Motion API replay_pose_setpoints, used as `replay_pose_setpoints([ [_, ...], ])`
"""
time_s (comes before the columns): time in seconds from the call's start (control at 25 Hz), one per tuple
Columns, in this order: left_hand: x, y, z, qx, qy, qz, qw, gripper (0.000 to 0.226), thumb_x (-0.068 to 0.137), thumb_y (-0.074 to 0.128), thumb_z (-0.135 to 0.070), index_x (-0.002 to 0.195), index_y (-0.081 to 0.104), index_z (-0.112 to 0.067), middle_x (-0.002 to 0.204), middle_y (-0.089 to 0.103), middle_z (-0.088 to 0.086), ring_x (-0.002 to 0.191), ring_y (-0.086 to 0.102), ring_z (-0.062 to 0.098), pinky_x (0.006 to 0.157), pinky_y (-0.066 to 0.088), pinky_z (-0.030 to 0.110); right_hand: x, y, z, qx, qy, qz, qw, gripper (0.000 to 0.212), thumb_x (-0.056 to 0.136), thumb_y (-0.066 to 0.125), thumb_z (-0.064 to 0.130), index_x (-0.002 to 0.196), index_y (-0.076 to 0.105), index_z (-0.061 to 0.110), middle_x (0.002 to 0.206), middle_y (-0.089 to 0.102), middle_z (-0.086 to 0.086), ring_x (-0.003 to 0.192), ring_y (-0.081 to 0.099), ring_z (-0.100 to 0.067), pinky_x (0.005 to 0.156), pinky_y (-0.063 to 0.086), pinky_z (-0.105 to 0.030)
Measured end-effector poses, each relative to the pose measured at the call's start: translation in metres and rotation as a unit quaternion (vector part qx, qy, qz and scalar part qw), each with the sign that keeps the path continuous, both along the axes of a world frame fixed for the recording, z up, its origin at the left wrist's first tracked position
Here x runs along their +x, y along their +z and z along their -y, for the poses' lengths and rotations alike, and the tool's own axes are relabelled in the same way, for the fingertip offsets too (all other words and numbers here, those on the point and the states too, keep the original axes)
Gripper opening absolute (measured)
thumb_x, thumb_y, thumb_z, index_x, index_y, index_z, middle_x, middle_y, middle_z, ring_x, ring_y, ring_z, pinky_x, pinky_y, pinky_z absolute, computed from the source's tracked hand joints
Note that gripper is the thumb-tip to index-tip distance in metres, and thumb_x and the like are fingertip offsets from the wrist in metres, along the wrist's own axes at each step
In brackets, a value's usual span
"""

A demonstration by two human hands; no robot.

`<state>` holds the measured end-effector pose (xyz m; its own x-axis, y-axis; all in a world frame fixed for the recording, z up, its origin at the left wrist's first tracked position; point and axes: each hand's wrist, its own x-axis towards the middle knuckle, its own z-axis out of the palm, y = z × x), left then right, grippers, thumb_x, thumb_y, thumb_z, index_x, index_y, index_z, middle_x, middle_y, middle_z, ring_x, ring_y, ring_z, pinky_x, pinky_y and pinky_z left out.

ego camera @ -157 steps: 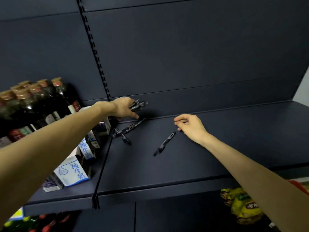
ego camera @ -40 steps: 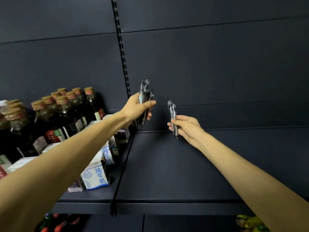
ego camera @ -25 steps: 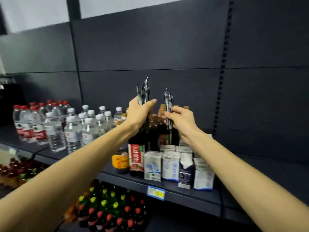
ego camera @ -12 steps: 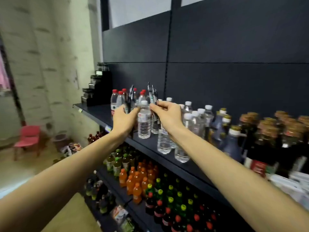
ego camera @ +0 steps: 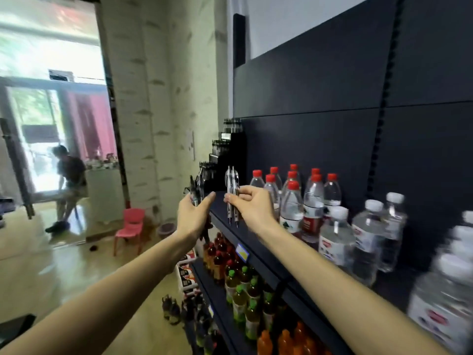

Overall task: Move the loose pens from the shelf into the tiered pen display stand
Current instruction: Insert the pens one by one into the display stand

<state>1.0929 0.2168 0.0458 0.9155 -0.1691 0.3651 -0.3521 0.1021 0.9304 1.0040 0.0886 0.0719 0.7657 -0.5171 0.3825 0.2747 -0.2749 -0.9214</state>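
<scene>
Where shelf (ego camera: 222, 208) meets wall (ego camera: 153, 124): pen stand (ego camera: 225, 155)

You see two hands: the left hand (ego camera: 193, 218) and the right hand (ego camera: 253, 206). The right hand holds two pens (ego camera: 231, 193), upright. The left hand holds a bundle of dark pens (ego camera: 195, 187); its count cannot be read. One tiered pen display stand (ego camera: 225, 152) sits at the far end of the shelf (ego camera: 258, 248). Nine red-capped water bottles (ego camera: 291, 201) stand behind the right hand. White-capped bottles (ego camera: 368, 237) follow; blur prevents a count. One pink chair (ego camera: 130, 228) and one seated person (ego camera: 69, 180) occupy the background.
</scene>
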Motion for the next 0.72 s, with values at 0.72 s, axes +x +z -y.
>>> replay_pose_setpoints([
  [0.72, 0.439, 0.014, 0.074, -0.003, -0.075, 0.042, 0.996, 0.023, 0.096, 0.072, -0.022, 0.075, 0.064, -0.017, 0.061, 0.064, -0.004, 0.055, 0.058, 0.013, 0.057, 0.047, 0.031, 0.433, -0.006, 0.071, -0.037, -0.235, -0.077, 0.968, 0.033, 0.086, 0.082, 0.024, 0.114, 0.073, 0.01, 0.098, 0.07, 0.003, 0.095, 0.067, -0.013, 0.085, 0.051, -0.025],
])
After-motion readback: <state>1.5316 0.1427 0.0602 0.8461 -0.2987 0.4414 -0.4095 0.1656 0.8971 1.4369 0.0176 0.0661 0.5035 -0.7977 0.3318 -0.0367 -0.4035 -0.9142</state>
